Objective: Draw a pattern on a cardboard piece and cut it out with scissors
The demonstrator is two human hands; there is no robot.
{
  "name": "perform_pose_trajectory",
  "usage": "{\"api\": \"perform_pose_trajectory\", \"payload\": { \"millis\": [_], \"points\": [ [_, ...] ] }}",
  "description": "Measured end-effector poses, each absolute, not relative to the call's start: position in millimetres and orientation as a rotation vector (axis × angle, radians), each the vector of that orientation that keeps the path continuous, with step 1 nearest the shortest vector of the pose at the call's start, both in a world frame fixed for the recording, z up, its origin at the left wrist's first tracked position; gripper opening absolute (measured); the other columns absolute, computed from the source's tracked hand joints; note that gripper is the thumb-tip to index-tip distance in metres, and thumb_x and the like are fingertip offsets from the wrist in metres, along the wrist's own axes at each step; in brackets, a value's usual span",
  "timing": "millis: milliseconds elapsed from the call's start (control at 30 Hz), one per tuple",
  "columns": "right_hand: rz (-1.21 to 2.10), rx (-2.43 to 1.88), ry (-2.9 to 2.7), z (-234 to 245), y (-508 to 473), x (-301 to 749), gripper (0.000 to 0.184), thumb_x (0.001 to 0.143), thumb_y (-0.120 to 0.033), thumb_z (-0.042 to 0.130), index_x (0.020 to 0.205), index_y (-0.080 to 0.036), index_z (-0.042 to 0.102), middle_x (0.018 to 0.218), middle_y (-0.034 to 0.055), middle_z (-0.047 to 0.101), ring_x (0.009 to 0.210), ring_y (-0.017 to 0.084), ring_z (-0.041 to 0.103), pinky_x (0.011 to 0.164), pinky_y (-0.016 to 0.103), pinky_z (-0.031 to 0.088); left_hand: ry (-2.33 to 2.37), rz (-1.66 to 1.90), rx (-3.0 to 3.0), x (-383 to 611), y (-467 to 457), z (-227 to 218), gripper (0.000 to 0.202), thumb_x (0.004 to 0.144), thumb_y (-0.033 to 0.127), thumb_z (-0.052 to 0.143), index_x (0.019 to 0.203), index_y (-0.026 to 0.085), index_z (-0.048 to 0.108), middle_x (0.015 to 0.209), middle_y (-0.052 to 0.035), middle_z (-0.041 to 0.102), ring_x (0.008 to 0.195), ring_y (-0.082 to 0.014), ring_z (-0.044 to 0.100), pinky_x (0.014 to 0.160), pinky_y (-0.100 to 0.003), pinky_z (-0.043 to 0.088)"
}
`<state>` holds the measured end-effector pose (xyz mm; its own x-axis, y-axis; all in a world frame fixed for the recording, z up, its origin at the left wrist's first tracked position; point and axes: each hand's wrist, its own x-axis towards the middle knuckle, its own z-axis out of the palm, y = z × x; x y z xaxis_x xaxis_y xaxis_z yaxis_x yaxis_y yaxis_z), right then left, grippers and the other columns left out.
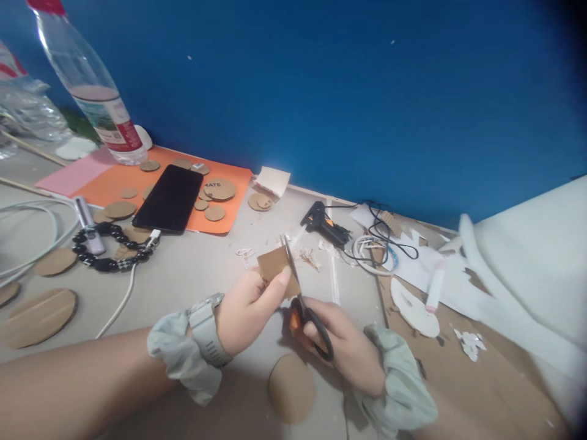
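Note:
My left hand pinches a small brown cardboard piece between thumb and fingers. My right hand grips black-handled scissors, fingers through the loops, and the blades point up and away along the cardboard's right edge. Both wrists carry pale fabric scrunchies; the left also wears a grey watch. A cardboard disc lies on the table just below my hands.
Orange sheet at back left holds a black phone and several cardboard discs. A plastic bottle, black bead bracelet, white cable, black glue gun, tape ring, glue stick and white foam sheets surround the work area.

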<state>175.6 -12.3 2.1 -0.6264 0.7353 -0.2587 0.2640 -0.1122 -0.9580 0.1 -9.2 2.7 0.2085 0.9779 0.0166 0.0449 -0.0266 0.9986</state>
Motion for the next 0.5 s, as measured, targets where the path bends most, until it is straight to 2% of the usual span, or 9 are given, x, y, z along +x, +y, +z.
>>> {"api": "perform_pose_trajectory", "payload": {
  "millis": [133, 400, 500],
  "points": [
    [1.800, -1.105, -1.805, 0.8, -11.5, 175.9, 0.048, 0.083, -0.064, 0.047, 0.073, -0.018, 0.047, 0.058, -0.0053, 0.040, 0.048, 0.008, 0.032, 0.042, 0.020, 0.025, 1.059, 1.067, 1.343, -0.1, -9.6, 2.2, 0.039, 0.094, 0.038, 0.039, 0.063, 0.018, 0.050, 0.063, 0.0006, 0.054, 0.064, -0.0140, 0.052, 0.068, -0.026, 0.045],
    [1.760, -1.146, -1.817, 0.7, -9.7, 175.1, 0.044, 0.085, -0.059, 0.050, 0.070, -0.017, 0.048, 0.055, -0.0055, 0.042, 0.047, 0.008, 0.035, 0.044, 0.020, 0.028, 1.044, 1.062, 1.318, -0.7, -9.5, 3.5, 0.039, 0.095, 0.039, 0.038, 0.065, 0.018, 0.048, 0.061, 0.0027, 0.049, 0.062, -0.0126, 0.049, 0.071, -0.025, 0.043],
    [1.760, -1.160, -1.753, -0.6, -11.5, 172.9, 0.043, 0.084, -0.056, 0.053, 0.068, -0.017, 0.047, 0.053, -0.0060, 0.041, 0.045, 0.007, 0.034, 0.042, 0.019, 0.027, 1.047, 1.051, 1.294, -0.6, -10.0, 3.0, 0.041, 0.094, 0.042, 0.040, 0.062, 0.018, 0.048, 0.058, 0.0031, 0.046, 0.059, -0.0121, 0.047, 0.066, -0.024, 0.042]
  ]
}}
